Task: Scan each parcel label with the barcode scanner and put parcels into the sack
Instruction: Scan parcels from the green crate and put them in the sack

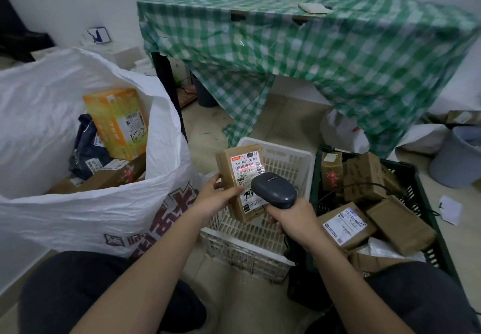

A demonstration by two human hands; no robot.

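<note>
Item: brown parcel [240, 177], small carton, centre of frame, held tilted above the white slatted basket [286, 162]. White shipping label [248, 175] faces up; a red scan line falls across its upper barcode.

Left hand [216, 195]: fingers and thumb curled round the parcel's left edge, thumb resting on the label.

Right hand [294, 219]: clenched round the grip of the dark barcode scanner [273, 190], whose head hovers just over the label's lower half.

Sack [78, 203]: large, white, mouth open, left of frame; already holds an orange box [117, 123], a dark mailer [88, 146] and brown cartons.

Dark crate [416, 185], right of frame: several brown parcels not yet taken up.

Step in hand: scanning this parcel's label.

Next move, as judged: the left hand carries the parcel leftward over the sack's rim and lets it go inside; another parcel then comes from the crate.
</note>
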